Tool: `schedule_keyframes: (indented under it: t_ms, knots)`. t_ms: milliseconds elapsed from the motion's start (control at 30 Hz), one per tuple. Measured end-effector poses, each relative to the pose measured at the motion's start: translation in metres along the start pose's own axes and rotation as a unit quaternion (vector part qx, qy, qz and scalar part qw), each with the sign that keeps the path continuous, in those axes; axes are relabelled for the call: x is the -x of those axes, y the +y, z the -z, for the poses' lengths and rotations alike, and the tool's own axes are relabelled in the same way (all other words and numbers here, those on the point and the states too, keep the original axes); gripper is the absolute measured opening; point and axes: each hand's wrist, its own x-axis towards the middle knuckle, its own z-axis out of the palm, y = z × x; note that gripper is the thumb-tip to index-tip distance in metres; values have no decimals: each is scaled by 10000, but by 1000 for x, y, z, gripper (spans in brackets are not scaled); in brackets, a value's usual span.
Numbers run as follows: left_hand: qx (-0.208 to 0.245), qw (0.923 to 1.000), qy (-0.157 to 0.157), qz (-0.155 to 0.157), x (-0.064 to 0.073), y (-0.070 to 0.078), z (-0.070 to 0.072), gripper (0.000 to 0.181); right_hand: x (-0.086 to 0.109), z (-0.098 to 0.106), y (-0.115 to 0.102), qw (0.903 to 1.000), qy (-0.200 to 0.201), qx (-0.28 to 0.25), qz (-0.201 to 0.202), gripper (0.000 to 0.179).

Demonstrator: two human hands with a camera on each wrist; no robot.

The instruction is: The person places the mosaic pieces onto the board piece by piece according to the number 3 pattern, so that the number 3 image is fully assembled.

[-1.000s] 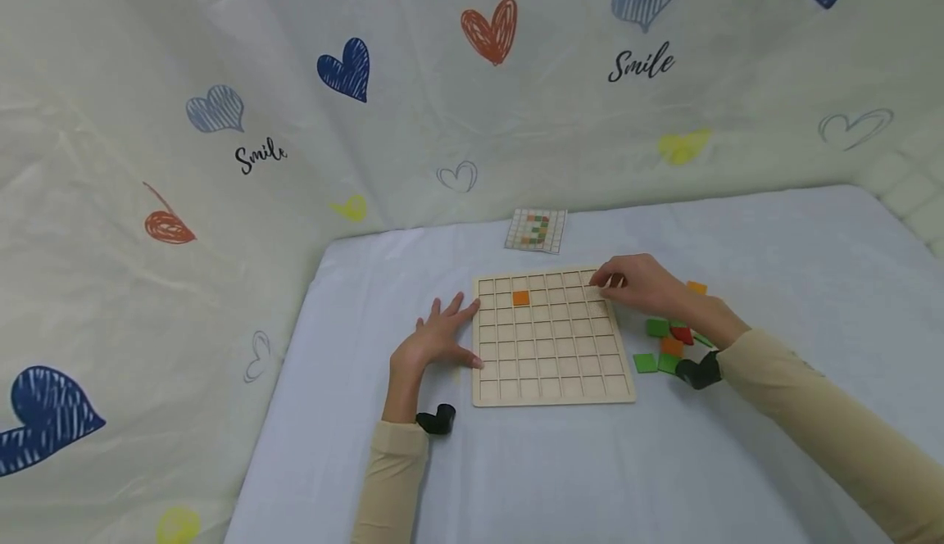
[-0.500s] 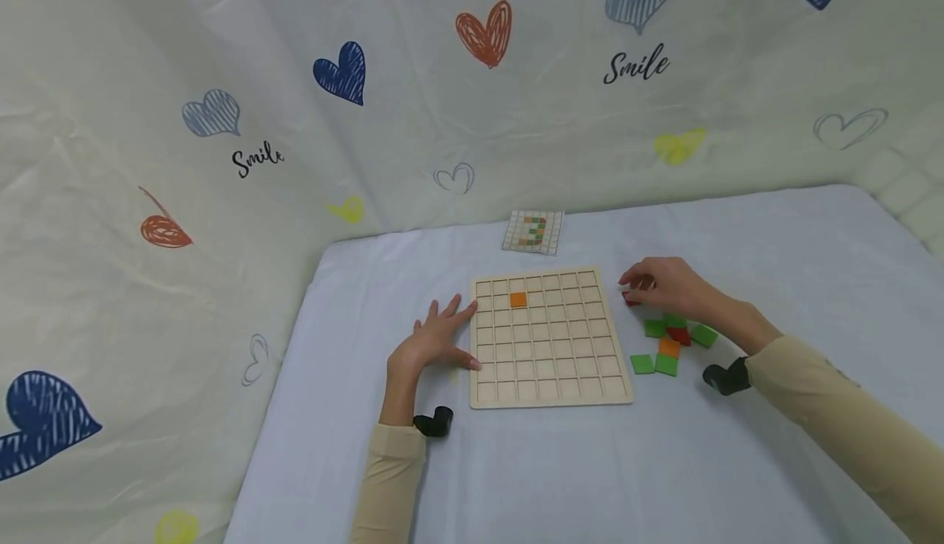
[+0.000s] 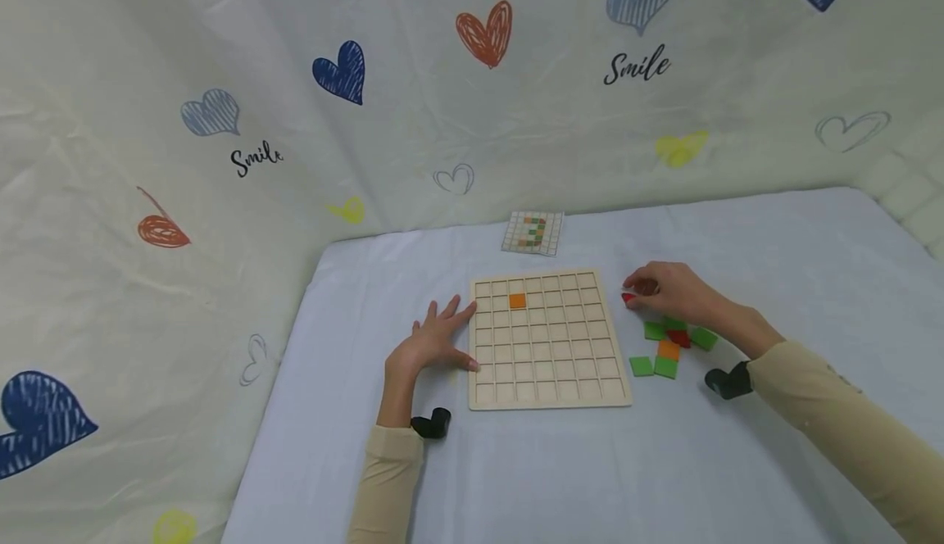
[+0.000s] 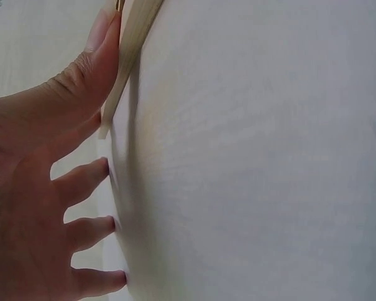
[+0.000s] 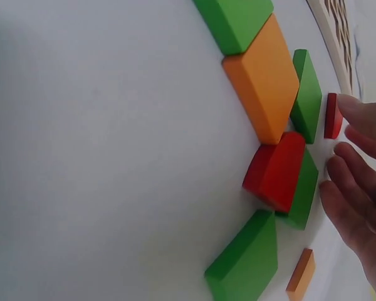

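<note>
A pale wooden grid board (image 3: 546, 396) lies on the white cloth, with one orange square tile (image 3: 518, 301) in an upper cell. My left hand (image 3: 435, 343) is spread at the board's left edge; thumb and forefinger touch the rim, as the left wrist view also shows. To the right of the board, my right hand (image 3: 674, 292) has thumb and forefinger at a small red tile (image 3: 628, 299), pinching it low over the cloth. The thumb meets this red tile (image 5: 333, 116) in the right wrist view; the forefinger's contact is mostly hidden.
Beneath the right wrist lie several green tiles (image 3: 666, 366), an orange tile (image 3: 668, 351) and another red, round-edged tile (image 5: 279, 172). One more orange tile (image 5: 301, 276) lies beyond them in the right wrist view. A patterned card (image 3: 533, 233) sits behind the board.
My right hand has left the board's upper right corner, moved right and come down beside the tiles, where the red tile now shows at its fingertips. My left hand stays at the board's edge.
</note>
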Motion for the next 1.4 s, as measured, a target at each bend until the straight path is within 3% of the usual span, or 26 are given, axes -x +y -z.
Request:
schedule_keyframes:
  t_ms: [400,967,1267,1400]
  knots:
    - [-107,9999,-31,48,0,2,-1,107,23,11,17,9986,-315,-116,-402,27]
    - [42,10000,5,85,2,4,-1,107,41,17,22,9972,-636,-66,-383,20]
    - [13,10000,18,55,-1,0,-3,107,38,18,20,9978,-375,-276,-462,16]
    - [-15,10000,30,70,-1,-1,-3,107,32,19,15,9993,-158,-201,-273,21]
